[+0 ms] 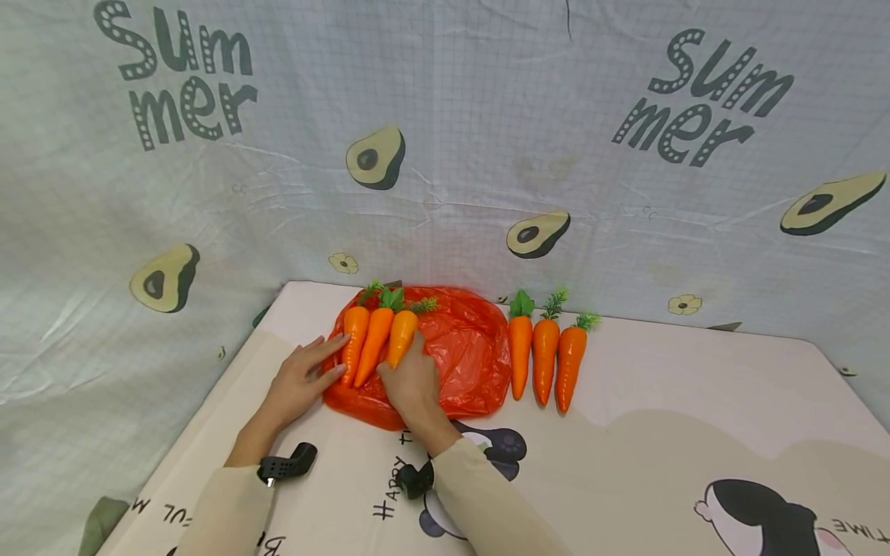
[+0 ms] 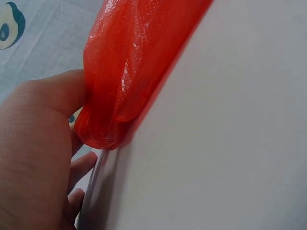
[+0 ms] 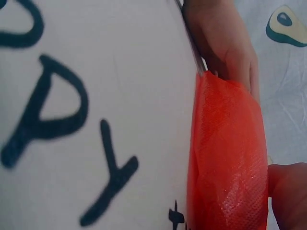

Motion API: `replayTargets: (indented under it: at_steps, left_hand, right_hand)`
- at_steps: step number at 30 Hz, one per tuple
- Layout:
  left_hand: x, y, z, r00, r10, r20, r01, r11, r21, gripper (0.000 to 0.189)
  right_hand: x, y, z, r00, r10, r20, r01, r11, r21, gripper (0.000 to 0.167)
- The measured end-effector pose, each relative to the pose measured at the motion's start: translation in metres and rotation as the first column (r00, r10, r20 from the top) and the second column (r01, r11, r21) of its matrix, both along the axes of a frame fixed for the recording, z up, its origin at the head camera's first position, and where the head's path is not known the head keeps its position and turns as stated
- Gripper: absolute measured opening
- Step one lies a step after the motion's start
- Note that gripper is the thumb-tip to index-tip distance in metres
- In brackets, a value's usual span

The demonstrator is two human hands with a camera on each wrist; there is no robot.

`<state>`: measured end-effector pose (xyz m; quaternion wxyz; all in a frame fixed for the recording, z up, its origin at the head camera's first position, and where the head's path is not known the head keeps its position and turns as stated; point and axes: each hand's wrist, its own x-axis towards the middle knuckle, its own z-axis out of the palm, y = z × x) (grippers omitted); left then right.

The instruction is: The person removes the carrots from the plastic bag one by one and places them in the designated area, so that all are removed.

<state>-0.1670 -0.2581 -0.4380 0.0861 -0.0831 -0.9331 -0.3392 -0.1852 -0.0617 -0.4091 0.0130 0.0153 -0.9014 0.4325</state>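
A red plastic bag (image 1: 462,363) lies spread in a rounded shape on the table. On its left part rest three orange carrots with green tops: a left carrot (image 1: 353,344), a middle carrot (image 1: 374,347) and a right carrot (image 1: 402,333). My right hand (image 1: 412,384) grips the right carrot, thumb on one side and fingers on the other. Beside the left carrot, my left hand (image 1: 300,384) has its fingers extended and its fingertips against that carrot. In the left wrist view, the left thumb (image 2: 72,91) touches the bag's edge.
Three more carrots (image 1: 545,359) lie side by side just right of the bag. The pale printed table (image 1: 660,386) extends to the right and toward me. A hanging cloth (image 1: 452,193) with avocado prints stands behind the table and along its left.
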Motion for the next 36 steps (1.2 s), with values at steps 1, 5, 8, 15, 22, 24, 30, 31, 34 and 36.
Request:
replayTargets:
  at_steps: [1, 5, 8, 15, 22, 24, 30, 31, 34, 36]
  left_hand:
    - [0.0, 0.0, 0.0, 1.0, 0.0, -0.002, 0.0, 1.0, 0.001, 0.054]
    - [0.0, 0.001, 0.0, 1.0, -0.002, -0.002, 0.002, 1.0, 0.003, 0.054]
    - [0.0, 0.002, 0.001, 1.0, -0.001, 0.001, 0.001, 1.0, 0.0, 0.054]
    - [0.002, 0.002, 0.004, 1.0, 0.001, 0.008, -0.001, 1.0, -0.009, 0.054]
    - [0.004, 0.004, 0.006, 1.0, 0.006, 0.031, -0.006, 1.0, 0.001, 0.055]
    - [0.005, 0.005, 0.007, 0.999, 0.006, 0.035, -0.006, 1.0, 0.002, 0.055]
    - [0.005, 0.005, 0.008, 0.999, 0.009, 0.033, -0.009, 1.0, -0.002, 0.055]
    - [0.006, 0.005, 0.008, 0.999, 0.009, 0.034, -0.009, 1.0, -0.003, 0.055]
    - [0.006, 0.004, 0.008, 0.999, 0.009, 0.033, -0.009, 1.0, -0.004, 0.055]
    - [0.006, 0.004, 0.007, 0.999, 0.007, 0.033, -0.007, 1.0, -0.003, 0.055]
  right_hand:
    - [0.0, 0.001, 0.0, 1.0, -0.003, -0.004, 0.003, 1.0, -0.008, 0.068]
    - [0.002, 0.004, 0.001, 1.0, -0.018, -0.013, 0.018, 0.999, -0.03, 0.07]
    - [0.003, 0.007, 0.003, 0.999, -0.015, -0.03, 0.014, 0.999, -0.035, 0.07]
    - [0.006, 0.018, 0.012, 0.996, 0.011, -0.094, -0.015, 0.999, -0.044, 0.068]
    - [0.011, 0.035, 0.027, 0.997, 0.026, -0.077, -0.034, 0.993, -0.109, 0.072]
    - [0.013, 0.041, 0.03, 0.996, 0.028, -0.082, -0.038, 0.992, -0.123, 0.071]
    - [0.015, 0.06, 0.038, 0.988, 0.043, -0.152, -0.06, 0.992, -0.109, 0.069]
    - [0.015, 0.062, 0.039, 0.986, 0.044, -0.161, -0.061, 0.993, -0.104, 0.069]
    - [0.015, 0.069, 0.041, 0.984, 0.036, -0.174, -0.053, 0.994, -0.096, 0.069]
    - [0.015, 0.074, 0.043, 0.985, 0.025, -0.173, -0.042, 0.995, -0.095, 0.07]
